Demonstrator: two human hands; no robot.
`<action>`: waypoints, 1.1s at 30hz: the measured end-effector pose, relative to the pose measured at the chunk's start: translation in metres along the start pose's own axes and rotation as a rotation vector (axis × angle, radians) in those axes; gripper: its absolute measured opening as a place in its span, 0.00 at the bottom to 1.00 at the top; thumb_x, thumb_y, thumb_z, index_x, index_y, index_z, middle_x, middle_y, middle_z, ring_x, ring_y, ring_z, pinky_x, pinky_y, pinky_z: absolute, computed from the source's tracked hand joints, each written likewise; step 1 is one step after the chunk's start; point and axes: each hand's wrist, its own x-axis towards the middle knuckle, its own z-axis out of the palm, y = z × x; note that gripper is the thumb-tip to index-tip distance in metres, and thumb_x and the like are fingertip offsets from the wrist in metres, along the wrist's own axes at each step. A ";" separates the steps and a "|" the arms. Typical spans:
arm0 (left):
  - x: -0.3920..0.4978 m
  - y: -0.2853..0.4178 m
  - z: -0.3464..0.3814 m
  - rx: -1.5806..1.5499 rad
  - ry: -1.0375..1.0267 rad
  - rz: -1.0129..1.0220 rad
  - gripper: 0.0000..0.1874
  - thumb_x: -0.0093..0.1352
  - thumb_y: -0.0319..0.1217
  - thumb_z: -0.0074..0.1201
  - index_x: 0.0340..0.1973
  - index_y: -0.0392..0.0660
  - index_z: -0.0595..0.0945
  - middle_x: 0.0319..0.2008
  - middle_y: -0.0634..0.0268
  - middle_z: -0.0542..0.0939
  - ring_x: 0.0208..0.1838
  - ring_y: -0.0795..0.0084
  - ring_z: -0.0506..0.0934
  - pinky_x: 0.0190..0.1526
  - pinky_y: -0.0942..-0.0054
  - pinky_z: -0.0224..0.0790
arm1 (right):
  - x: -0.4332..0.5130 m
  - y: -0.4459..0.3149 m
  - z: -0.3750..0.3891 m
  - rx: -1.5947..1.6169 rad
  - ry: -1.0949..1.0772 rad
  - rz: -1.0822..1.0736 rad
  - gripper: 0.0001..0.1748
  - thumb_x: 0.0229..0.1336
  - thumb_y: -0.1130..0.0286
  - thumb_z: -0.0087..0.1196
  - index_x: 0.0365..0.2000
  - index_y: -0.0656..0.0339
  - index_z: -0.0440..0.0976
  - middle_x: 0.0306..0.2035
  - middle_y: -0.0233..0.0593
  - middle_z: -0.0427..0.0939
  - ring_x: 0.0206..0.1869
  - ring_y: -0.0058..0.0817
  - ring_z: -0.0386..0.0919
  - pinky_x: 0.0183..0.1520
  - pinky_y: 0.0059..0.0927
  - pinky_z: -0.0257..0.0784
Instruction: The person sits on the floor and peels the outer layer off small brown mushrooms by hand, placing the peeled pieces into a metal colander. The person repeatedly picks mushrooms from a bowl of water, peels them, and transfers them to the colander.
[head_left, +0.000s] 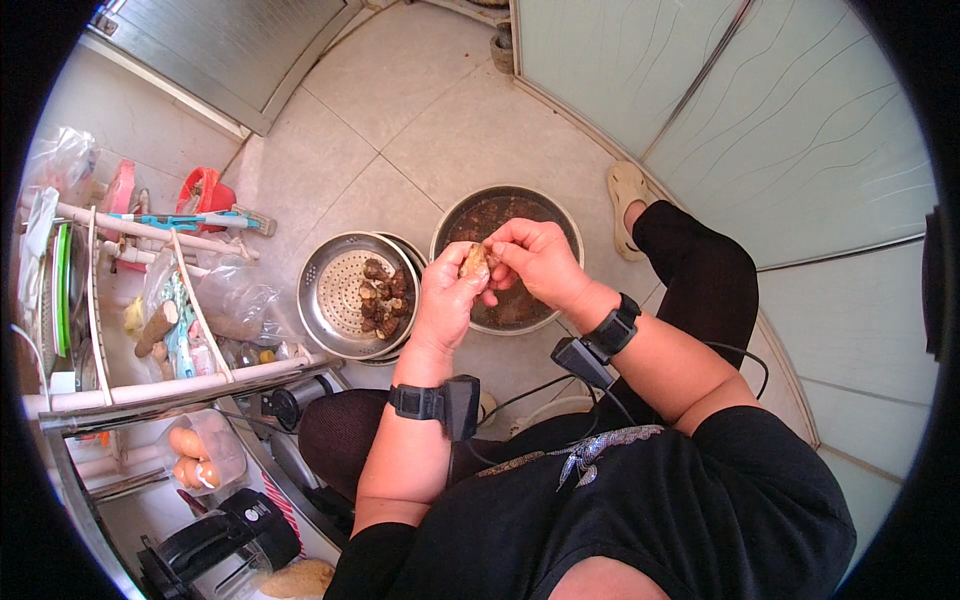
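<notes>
Above the rim of a round metal basin (574, 225), my left hand (442, 300) grips a wet, yellowish-brown piece (474, 262), perhaps a mushroom. My right hand (536, 259) pinches at the right side of that piece with thumb and fingertips; the exact contact is partly hidden by the fingers. Dark brown water (510, 304) with brown bits fills the basin, and my hands cover part of it. To the left, a perforated steel colander (341, 281) holds several dark brown, mushroom-like pieces (384, 296) with pale ends. Another metal vessel (411, 255) shows beneath the colander.
On the left stands a rack (161, 382) with plastic bags, a plastic box of eggs (193, 457) and a black appliance (225, 536). Glossy cabinet doors (720, 142) border the right. A black cable (525, 397) runs between my wrist straps. My shoe (627, 206) is right of the basin.
</notes>
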 end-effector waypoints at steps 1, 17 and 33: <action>0.000 0.000 0.001 -0.014 0.018 -0.022 0.12 0.64 0.23 0.45 0.44 0.39 0.73 0.35 0.65 0.76 0.33 0.75 0.75 0.30 0.79 0.69 | 0.001 0.000 -0.001 0.025 0.006 0.004 0.06 0.60 0.77 0.48 0.29 0.67 0.73 0.24 0.34 0.76 0.23 0.17 0.74 0.24 0.21 0.74; 0.002 0.000 0.006 0.069 0.086 0.022 0.08 0.70 0.27 0.43 0.41 0.38 0.74 0.26 0.64 0.77 0.23 0.84 0.72 0.19 0.88 0.61 | -0.003 -0.011 0.000 -0.102 -0.145 -0.012 0.09 0.60 0.80 0.45 0.39 0.68 0.74 0.28 0.35 0.78 0.29 0.18 0.77 0.32 0.20 0.75; 0.003 -0.012 0.008 0.724 0.223 0.365 0.07 0.63 0.22 0.53 0.37 0.37 0.75 0.27 0.66 0.77 0.27 0.84 0.72 0.27 0.84 0.66 | -0.003 -0.002 0.002 -0.145 -0.074 -0.027 0.05 0.57 0.77 0.51 0.33 0.68 0.74 0.25 0.35 0.77 0.25 0.17 0.74 0.27 0.21 0.73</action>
